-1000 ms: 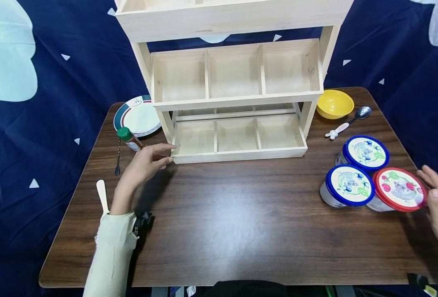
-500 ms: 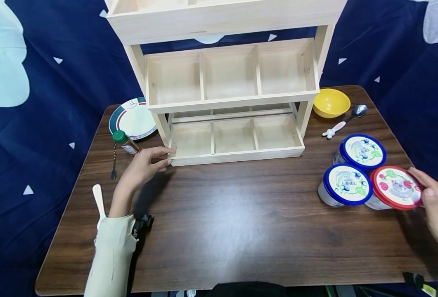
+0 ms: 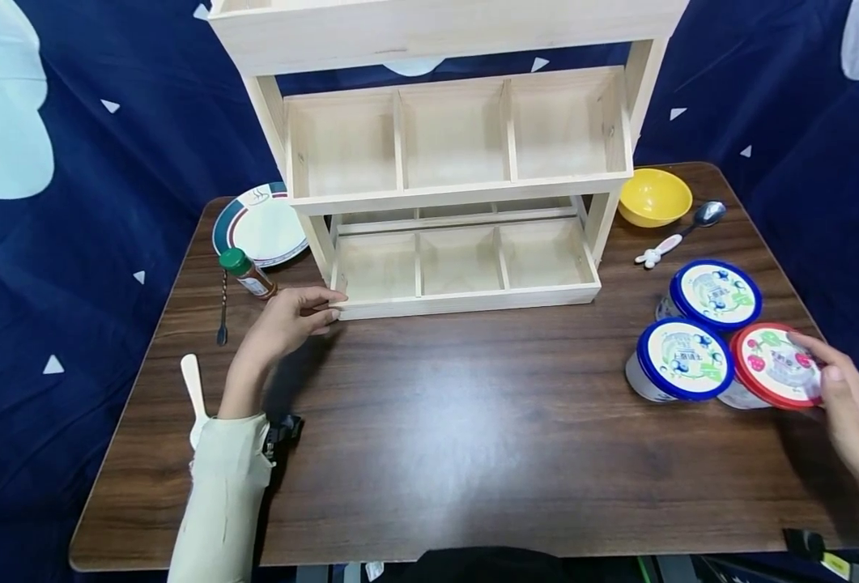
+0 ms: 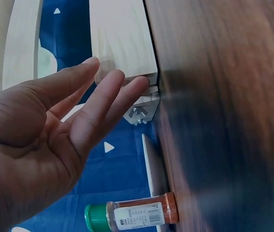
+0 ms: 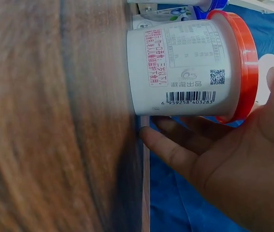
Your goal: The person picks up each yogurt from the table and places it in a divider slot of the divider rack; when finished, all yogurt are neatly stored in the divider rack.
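At the lower left corner of the wooden shelf rack point(image 3: 465, 303), my left hand point(image 3: 283, 324) touches the bottom tray with nearly straight fingers. The left wrist view shows its fingertips point(image 4: 140, 84) against the end of the wooden board point(image 4: 122, 38). On the right, my right hand point(image 3: 855, 409) reaches round a white tub with a red lid point(image 3: 775, 364). Its index finger lies over the lid's far rim, the thumb at the near side. In the right wrist view other fingers point(image 5: 170, 147) pass behind the tub's printed wall point(image 5: 185, 72). The tub stands on the table.
Two blue-lidded tubs point(image 3: 684, 356) stand against the red-lidded one. Behind them are a rabbit-handled spoon point(image 3: 680, 236) and a yellow bowl point(image 3: 655, 198). Left of the rack are plates point(image 3: 265, 231), a green-capped spice bottle point(image 3: 248, 274), a thin dark spoon point(image 3: 223, 312) and a white spoon point(image 3: 193, 389).
My right hand has moved left from beside the red-lidded tub until its fingers reach over and round it. My left hand stays at the tray corner. The head view shifts slightly.
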The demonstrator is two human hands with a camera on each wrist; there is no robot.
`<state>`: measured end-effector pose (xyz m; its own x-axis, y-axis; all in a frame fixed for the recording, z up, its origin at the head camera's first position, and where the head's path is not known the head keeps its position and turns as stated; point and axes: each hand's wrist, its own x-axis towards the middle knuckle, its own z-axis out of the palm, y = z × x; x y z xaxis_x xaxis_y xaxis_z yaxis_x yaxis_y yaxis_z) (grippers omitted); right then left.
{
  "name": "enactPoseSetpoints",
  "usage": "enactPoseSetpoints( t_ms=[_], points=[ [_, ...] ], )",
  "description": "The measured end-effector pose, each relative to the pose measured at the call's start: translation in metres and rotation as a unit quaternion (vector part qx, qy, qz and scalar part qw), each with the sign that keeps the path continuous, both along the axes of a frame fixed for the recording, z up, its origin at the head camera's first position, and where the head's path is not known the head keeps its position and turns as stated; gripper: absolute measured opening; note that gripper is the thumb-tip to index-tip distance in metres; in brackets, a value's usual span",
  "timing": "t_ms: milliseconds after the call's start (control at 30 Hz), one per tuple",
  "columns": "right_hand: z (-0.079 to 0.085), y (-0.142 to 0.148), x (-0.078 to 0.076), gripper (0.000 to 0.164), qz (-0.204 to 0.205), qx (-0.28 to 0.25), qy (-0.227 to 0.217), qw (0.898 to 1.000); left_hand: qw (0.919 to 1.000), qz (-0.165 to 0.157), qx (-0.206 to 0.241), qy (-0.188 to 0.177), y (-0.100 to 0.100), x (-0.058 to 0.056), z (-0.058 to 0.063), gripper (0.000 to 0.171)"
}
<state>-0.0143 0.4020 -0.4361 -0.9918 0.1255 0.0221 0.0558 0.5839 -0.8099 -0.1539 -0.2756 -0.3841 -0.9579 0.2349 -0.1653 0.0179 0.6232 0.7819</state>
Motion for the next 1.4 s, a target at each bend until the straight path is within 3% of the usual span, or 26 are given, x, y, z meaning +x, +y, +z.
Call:
enactPoseSetpoints(
  t_ms=[133,367,900,1133,1400],
  points=[
    [-0.0015,-0.0006,0.0031,0.054,0.004,0.007,-0.014,1.0,1.0,0.005,0.006,0.0,-0.0005,0.0005,-0.003,0.027],
    [-0.0006,-0.0041,0.0057,0.065,0.019,0.015,0.022,0.999,0.9999,0.009,0.013,-0.005,-0.0012,-0.0015,-0.0054,0.024],
    [-0.0053,-0.0031,0.0052,0.064,0.011,0.012,0.017,1.0,0.9992,0.026,0.029,0.013,0.0,-0.0006,-0.0072,0.023],
    [-0.0061,-0.0046,0.0059,0.064,0.012,-0.01,0.016,1.0,0.9963,0.047,0.07,-0.018,-0.0036,-0.0009,-0.0093,0.024],
    [-0.0067,-0.0071,0.0043,0.063,-0.005,-0.015,0.015,1.0,0.9951,0.053,0.078,-0.03,-0.0047,-0.0015,-0.0089,0.025]
  ],
)
